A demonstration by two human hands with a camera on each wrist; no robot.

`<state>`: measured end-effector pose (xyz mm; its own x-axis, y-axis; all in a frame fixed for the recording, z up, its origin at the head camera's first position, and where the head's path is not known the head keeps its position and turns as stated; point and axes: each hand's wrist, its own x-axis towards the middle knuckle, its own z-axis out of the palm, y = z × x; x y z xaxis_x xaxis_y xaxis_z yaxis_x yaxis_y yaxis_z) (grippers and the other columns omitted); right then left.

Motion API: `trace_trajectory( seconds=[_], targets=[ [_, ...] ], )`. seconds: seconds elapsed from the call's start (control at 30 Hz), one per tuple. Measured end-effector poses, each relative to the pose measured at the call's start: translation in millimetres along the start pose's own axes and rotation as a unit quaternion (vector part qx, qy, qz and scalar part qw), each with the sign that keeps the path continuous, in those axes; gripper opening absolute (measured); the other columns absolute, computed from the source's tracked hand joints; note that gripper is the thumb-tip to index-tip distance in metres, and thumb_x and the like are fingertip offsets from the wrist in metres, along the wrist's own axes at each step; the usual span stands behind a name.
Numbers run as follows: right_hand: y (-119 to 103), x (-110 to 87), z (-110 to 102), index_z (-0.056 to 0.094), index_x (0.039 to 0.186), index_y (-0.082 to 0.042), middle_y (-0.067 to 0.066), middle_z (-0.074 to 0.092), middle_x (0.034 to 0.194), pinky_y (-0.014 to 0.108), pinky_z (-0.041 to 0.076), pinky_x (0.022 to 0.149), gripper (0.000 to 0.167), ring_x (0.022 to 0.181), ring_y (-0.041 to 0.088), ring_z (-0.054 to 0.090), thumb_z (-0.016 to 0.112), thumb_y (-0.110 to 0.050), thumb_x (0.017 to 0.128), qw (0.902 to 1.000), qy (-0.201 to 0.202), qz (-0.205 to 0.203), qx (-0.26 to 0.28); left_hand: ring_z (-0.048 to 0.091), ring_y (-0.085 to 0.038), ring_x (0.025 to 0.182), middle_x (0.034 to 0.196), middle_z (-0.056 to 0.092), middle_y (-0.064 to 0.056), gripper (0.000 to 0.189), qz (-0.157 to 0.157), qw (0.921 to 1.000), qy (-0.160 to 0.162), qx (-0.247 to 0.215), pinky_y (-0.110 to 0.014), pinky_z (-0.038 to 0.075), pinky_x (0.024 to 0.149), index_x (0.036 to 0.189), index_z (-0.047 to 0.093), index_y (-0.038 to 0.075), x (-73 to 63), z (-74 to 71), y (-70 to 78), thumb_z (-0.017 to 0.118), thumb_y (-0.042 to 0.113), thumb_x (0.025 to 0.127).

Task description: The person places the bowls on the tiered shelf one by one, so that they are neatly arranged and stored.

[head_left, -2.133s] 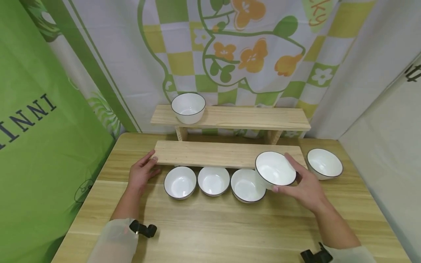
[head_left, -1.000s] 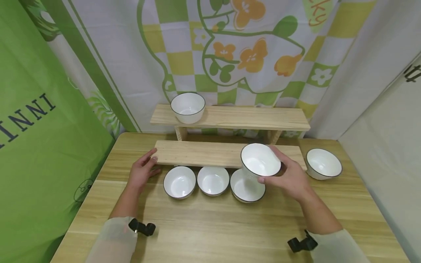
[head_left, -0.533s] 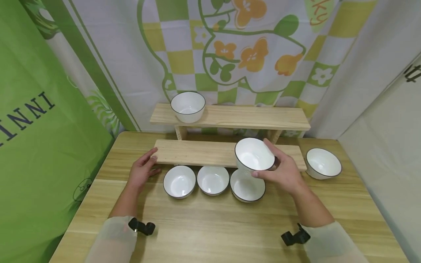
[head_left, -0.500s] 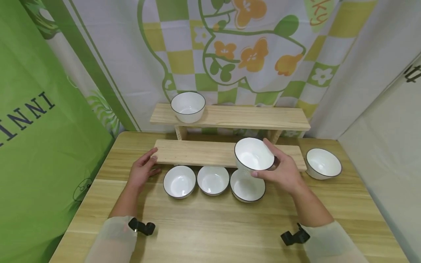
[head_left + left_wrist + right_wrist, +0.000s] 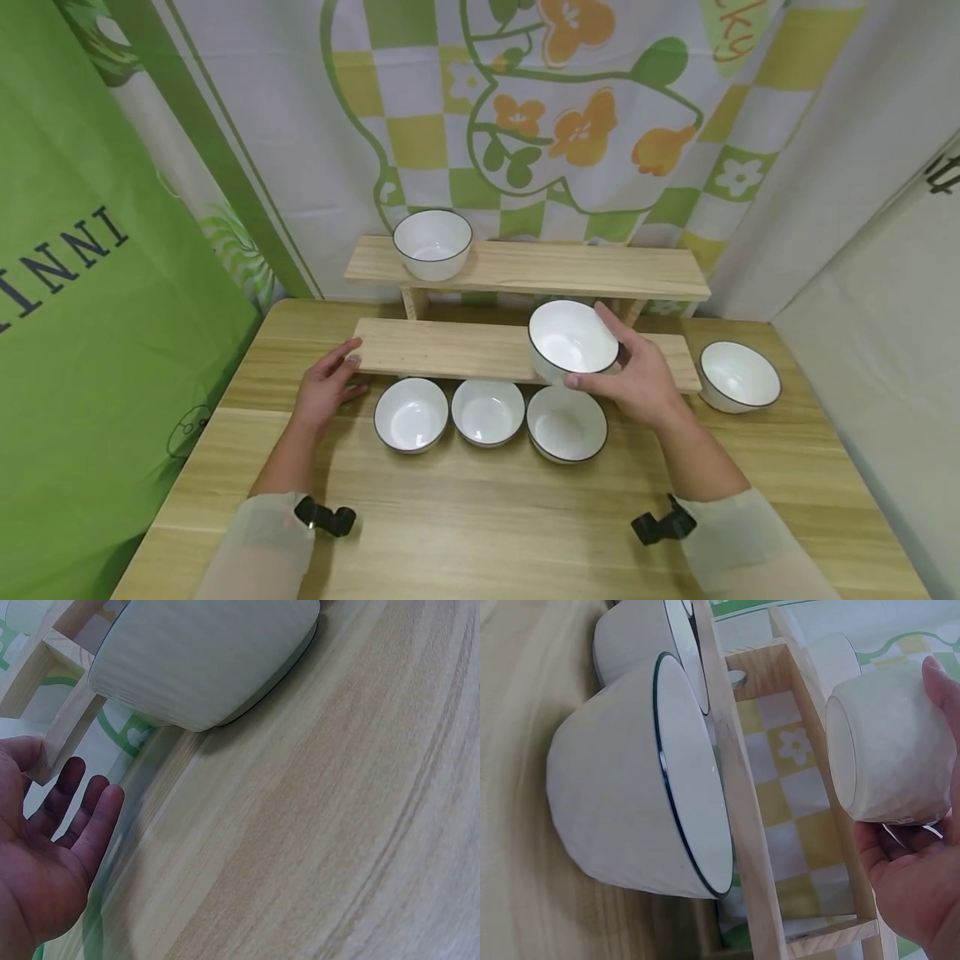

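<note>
My right hand (image 5: pixel 641 375) grips a white bowl (image 5: pixel 573 337) with a dark rim, thumb on the near side and fingers round the far side. That bowl is raised over the lower board (image 5: pixel 442 348) of a wooden two-step shelf. In the right wrist view, the bowl's underside (image 5: pixel 889 750) faces the camera. My left hand (image 5: pixel 326 387) holds the left end of the lower board between thumb and index finger. Its other fingers (image 5: pixel 101 817) are spread below, as the left wrist view shows. The index fingertip is partly hidden behind the board there.
Three matching bowls stand in a row before the shelf: left (image 5: pixel 411 415), middle (image 5: pixel 487 412), right (image 5: pixel 567 423). One bowl (image 5: pixel 432 246) sits at the left of the upper board (image 5: pixel 585 265). Another bowl (image 5: pixel 740 375) is on the table right of the shelf. Patterned cloth (image 5: pixel 420 142) hangs behind.
My right hand has carried its bowl left and farther back, from beside the front row to over the lower board. The left hand has kept its place at the board's end.
</note>
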<state>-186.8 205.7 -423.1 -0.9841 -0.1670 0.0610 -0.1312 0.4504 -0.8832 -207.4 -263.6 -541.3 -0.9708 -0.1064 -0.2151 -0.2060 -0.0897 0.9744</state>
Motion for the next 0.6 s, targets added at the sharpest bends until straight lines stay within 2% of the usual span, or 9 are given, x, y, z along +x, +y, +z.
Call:
trace_trajectory(
  seconds=[0.23, 0.47, 0.6],
  targets=[
    [-9.2, 5.8, -1.0, 0.029, 0.165, -0.02, 0.014, 0.034, 0.165, 0.049, 0.035, 0.12, 0.114, 0.146, 0.03, 0.04, 0.097, -0.031, 0.074, 0.9999, -0.002, 0.011, 0.009, 0.06, -0.01, 0.11, 0.145, 0.053, -0.005, 0.051, 0.013, 0.9998, 0.015, 0.004, -0.046, 0.059, 0.098, 0.152, 0.053, 0.011, 0.3, 0.7, -2.3, 0.065, 0.024, 0.105],
    [-16.3, 17.0, -0.2, 0.029, 0.165, -0.02, 0.01, 0.033, 0.166, 0.05, 0.036, 0.121, 0.115, 0.146, 0.031, 0.041, 0.097, -0.033, 0.073, 1.0, 0.005, -0.003, 0.007, 0.061, -0.009, 0.106, 0.135, 0.058, -0.002, 0.049, 0.008, 0.9997, 0.023, -0.002, -0.047, 0.059, 0.099, 0.151, 0.054, 0.008, -1.9, 2.3, 1.8, 0.066, 0.022, 0.105],
    [-21.2, 23.3, 0.4, 0.03, 0.165, -0.023, 0.013, 0.036, 0.164, 0.047, 0.041, 0.117, 0.115, 0.144, 0.029, 0.044, 0.098, -0.036, 0.072, 0.9999, 0.011, 0.004, 0.008, 0.061, -0.01, 0.104, 0.127, 0.061, 0.001, 0.047, 0.008, 0.9997, 0.023, -0.005, -0.052, 0.056, 0.102, 0.15, 0.054, 0.004, -7.8, 6.0, 10.1, 0.064, 0.016, 0.105]
  ],
)
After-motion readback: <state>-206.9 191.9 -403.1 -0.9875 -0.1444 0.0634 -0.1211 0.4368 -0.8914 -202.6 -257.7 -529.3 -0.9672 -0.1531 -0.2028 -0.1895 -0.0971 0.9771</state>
